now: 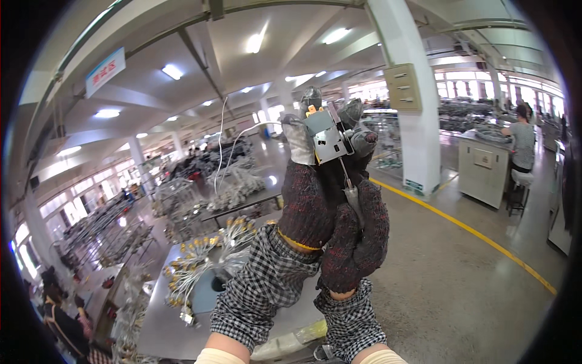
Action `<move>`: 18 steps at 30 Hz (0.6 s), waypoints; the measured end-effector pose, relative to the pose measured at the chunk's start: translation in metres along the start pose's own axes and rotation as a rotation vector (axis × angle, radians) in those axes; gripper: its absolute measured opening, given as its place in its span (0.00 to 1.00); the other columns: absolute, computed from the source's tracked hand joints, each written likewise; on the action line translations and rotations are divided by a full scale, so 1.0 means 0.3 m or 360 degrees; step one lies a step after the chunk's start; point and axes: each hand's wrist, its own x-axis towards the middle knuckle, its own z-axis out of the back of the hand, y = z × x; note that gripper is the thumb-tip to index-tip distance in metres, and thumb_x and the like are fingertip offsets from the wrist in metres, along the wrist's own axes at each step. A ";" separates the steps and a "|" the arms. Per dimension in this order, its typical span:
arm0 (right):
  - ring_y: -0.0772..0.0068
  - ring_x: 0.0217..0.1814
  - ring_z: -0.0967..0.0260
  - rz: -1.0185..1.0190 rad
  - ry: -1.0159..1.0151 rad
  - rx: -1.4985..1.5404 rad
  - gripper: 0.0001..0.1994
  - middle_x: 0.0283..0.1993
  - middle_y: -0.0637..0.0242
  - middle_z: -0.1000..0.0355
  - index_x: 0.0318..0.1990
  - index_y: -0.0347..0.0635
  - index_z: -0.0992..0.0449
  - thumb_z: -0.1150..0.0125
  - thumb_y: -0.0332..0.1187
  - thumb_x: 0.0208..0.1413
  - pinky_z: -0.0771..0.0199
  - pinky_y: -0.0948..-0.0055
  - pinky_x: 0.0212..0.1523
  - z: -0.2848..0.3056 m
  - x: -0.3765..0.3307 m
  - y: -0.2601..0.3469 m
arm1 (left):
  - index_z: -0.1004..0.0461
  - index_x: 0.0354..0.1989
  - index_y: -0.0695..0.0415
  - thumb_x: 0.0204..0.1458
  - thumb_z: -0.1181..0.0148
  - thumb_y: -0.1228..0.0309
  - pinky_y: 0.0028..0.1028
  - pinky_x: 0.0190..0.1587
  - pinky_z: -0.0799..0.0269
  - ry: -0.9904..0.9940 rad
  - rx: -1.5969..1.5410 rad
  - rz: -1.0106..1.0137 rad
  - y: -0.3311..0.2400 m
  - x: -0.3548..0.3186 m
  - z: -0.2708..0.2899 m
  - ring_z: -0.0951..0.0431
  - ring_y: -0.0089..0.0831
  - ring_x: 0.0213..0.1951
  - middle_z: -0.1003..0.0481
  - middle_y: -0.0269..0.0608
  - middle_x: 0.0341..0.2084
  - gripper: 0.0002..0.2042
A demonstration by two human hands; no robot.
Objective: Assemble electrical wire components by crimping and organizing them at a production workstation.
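Observation:
Both my hands wear dark knitted gloves with grey fingertips and checked sleeve covers, and are raised in front of my face. My left hand (309, 200) grips a small grey metal box-shaped part (327, 136) with an orange tab on top and thin white wires trailing to the left. My right hand (357, 236) sits just below and to the right, its fingers reaching up around the same part and its thin metal stem (347, 176).
A grey worktable (163, 321) below holds bundles of white wires with yellow connectors (194, 261). Racks of wire bundles (224, 176) stand behind it. A white pillar (418, 121), a yellow floor line (473, 233), and a person (521, 145) at a bench are to the right.

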 end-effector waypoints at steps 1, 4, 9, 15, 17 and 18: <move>0.54 0.54 0.31 0.0139 0.0018 -0.0282 0.16 0.53 0.49 0.31 0.54 0.31 0.32 0.46 0.25 0.57 0.33 0.61 0.56 0.014 -0.011 0.006 | 0.35 0.54 0.60 0.57 0.56 0.44 0.34 0.48 0.28 -0.0030 -0.0144 0.0122 0.004 -0.010 0.027 0.24 0.37 0.42 0.27 0.46 0.43 0.30; 0.51 0.55 0.32 0.0326 0.0123 -0.0599 0.18 0.53 0.48 0.32 0.54 0.31 0.33 0.45 0.22 0.55 0.32 0.61 0.55 0.050 0.005 0.016 | 0.39 0.58 0.61 0.60 0.58 0.48 0.40 0.50 0.28 -0.0020 -0.0271 0.0246 0.024 -0.011 0.071 0.26 0.42 0.44 0.29 0.50 0.48 0.29; 0.56 0.54 0.31 0.0431 0.0134 -0.0800 0.16 0.53 0.49 0.30 0.53 0.30 0.31 0.49 0.29 0.60 0.33 0.62 0.55 0.039 -0.005 0.035 | 0.37 0.56 0.62 0.60 0.59 0.46 0.38 0.42 0.25 0.0132 -0.0298 0.0373 0.011 -0.022 0.067 0.26 0.41 0.44 0.28 0.50 0.45 0.30; 0.54 0.54 0.30 0.0455 0.0085 -0.0795 0.15 0.52 0.48 0.30 0.52 0.31 0.30 0.49 0.30 0.60 0.32 0.61 0.55 0.046 -0.005 0.043 | 0.36 0.54 0.61 0.59 0.58 0.45 0.38 0.41 0.23 0.0034 -0.0258 0.0272 0.014 -0.029 0.031 0.25 0.42 0.42 0.28 0.51 0.43 0.30; 0.54 0.54 0.31 0.0423 0.0041 -0.0773 0.15 0.52 0.47 0.30 0.52 0.30 0.30 0.49 0.30 0.60 0.32 0.61 0.55 0.027 -0.030 0.052 | 0.34 0.51 0.61 0.58 0.58 0.44 0.39 0.41 0.23 0.0141 -0.0520 0.0341 -0.002 -0.036 0.047 0.25 0.42 0.42 0.27 0.50 0.41 0.29; 0.54 0.54 0.31 0.0427 0.0043 -0.0774 0.15 0.52 0.47 0.30 0.52 0.30 0.30 0.49 0.30 0.60 0.32 0.61 0.55 0.022 -0.032 0.053 | 0.34 0.51 0.61 0.58 0.58 0.44 0.39 0.41 0.23 0.0142 -0.0523 0.0339 -0.005 -0.038 0.049 0.25 0.42 0.42 0.27 0.50 0.41 0.29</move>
